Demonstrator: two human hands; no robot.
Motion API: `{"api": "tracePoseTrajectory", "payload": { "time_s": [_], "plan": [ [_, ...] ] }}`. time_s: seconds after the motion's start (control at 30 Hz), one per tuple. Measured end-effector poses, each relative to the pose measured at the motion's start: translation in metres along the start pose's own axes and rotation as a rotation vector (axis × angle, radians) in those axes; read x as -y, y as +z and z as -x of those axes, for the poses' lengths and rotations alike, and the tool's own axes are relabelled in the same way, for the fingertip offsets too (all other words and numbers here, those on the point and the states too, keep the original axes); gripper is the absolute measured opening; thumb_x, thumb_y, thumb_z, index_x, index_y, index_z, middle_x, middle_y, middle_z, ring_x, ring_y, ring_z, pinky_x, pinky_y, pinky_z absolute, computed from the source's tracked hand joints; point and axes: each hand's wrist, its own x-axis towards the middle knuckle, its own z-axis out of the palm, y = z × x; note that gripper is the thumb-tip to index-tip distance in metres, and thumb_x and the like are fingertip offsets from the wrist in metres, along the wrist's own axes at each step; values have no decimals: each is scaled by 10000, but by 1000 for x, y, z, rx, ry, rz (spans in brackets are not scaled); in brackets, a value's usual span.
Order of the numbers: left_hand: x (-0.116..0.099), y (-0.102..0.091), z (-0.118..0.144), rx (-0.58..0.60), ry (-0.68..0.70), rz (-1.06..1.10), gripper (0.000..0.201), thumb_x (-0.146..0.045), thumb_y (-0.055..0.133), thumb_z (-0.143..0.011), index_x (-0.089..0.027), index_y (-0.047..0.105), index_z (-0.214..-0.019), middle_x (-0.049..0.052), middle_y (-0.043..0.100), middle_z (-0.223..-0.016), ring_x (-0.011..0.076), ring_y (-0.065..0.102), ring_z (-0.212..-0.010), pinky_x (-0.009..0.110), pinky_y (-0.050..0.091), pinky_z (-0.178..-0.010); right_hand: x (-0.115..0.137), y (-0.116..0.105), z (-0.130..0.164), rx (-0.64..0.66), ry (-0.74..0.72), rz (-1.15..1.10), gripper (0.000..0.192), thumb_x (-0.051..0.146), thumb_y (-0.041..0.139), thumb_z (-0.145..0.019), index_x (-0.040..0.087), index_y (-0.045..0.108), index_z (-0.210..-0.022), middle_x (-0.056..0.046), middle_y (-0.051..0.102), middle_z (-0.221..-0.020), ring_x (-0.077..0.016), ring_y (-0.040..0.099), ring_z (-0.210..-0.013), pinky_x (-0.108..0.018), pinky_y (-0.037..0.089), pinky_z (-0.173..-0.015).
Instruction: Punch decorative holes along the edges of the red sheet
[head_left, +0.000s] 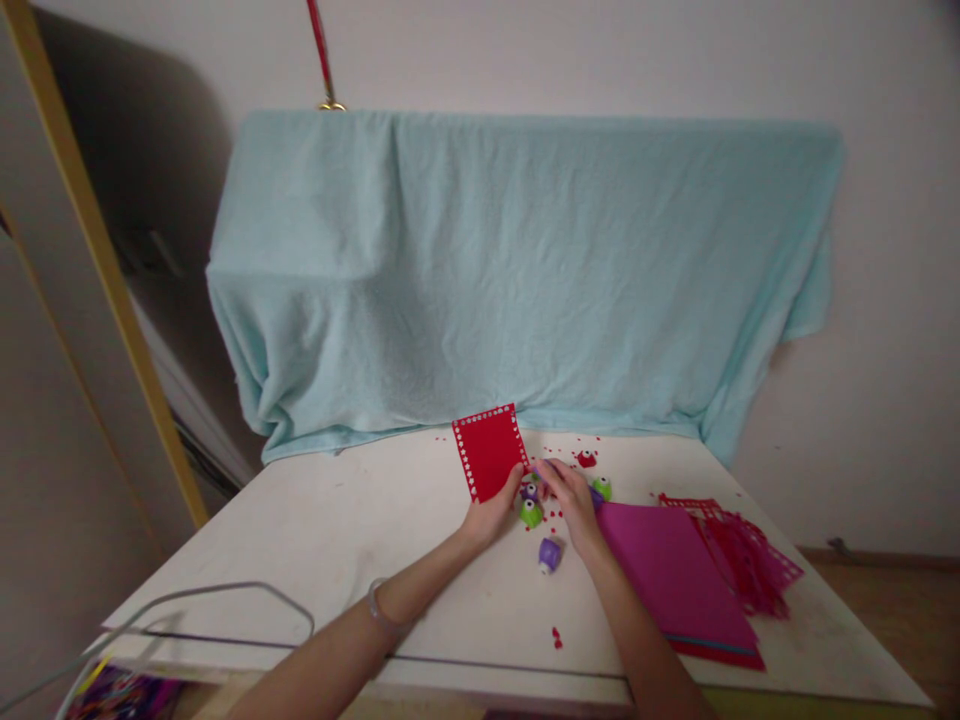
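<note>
While the red card (488, 451) stands tilted up off the table (345, 540), the left hand (491, 512) pinches its near right corner, fingers closed on the edge. Just right of that pinch, the right hand (571, 497) presses down on a small punch (531, 490) that seems to sit at the card's edge; whether its fingers wrap the punch or only bear on top is hard to tell. The card's borders already carry a row of small holes. To punch cleanly, I judge the edge should sit fully inside the slot, the card steady, the press straight down. Close below the hands lie a green punch (531, 513) and a purple punch (550, 553), with red scraps (556, 636) scattered around. Farther right rests a pink stack (675, 580), then cut red lace pieces (750, 560). Behind everything hangs a blue cloth (525, 270).
</note>
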Motion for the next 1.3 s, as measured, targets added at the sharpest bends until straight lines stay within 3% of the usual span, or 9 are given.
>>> {"api": "tracePoseTrajectory", "payload": {
  "time_s": [0.13,0.33,0.53,0.77,0.9,1.07,1.3],
  "plan": [
    [-2,0,1,-13,-1,37,506,-545,640,-781,-133,659,-1074,139,688,-1028,257,619,-999,378,448,-945,-3,0,-1,-4,33,-31,388,555,551,-846,178,637,-804,11,564,-576,-145,505,-545,-263,381,-544],
    [-9,1,4,-17,-30,105,449,-567,663,-746,-138,685,-875,108,698,-834,247,634,-903,363,483,-856,-9,1,-3,-9,56,-58,370,548,604,-813,179,632,-808,21,549,-565,-136,496,-525,-252,385,-517],
    [-8,2,3,-28,-13,135,448,-565,679,-728,-139,685,-867,117,699,-875,260,629,-951,378,485,-885,-14,2,-6,-33,101,-64,397,534,681,-750,171,666,-909,24,548,-586,-126,489,-510,-240,387,-475],
    [-8,3,2,-16,-1,171,441,-545,694,-729,-153,683,-932,124,701,-954,251,621,-1010,377,466,-934,-18,3,-7,-70,76,-95,449,484,727,-721,186,637,-1044,-63,662,-933,-118,543,-569,-226,417,-470],
    [-8,3,2,-6,-21,164,447,-573,681,-725,-144,681,-853,111,696,-837,252,627,-956,373,483,-890,-23,4,-8,-52,56,-69,436,483,717,-732,186,639,-1040,-85,676,-976,-148,587,-635,-234,448,-499],
    [-6,2,1,0,-26,142,457,-602,655,-730,-152,669,-810,83,670,-756,225,627,-861,339,489,-820,-20,5,-3,-19,46,42,437,506,664,-773,187,661,-1072,-72,704,-874,-157,584,-587,-256,460,-505],
    [-1,1,1,-16,-28,104,483,-645,601,-751,-165,618,-708,27,587,-620,168,558,-654,286,457,-664,-12,5,3,-29,-67,183,414,500,644,-789,182,692,-1050,-93,714,-958,-210,650,-769,-303,523,-665]
  ]
}}
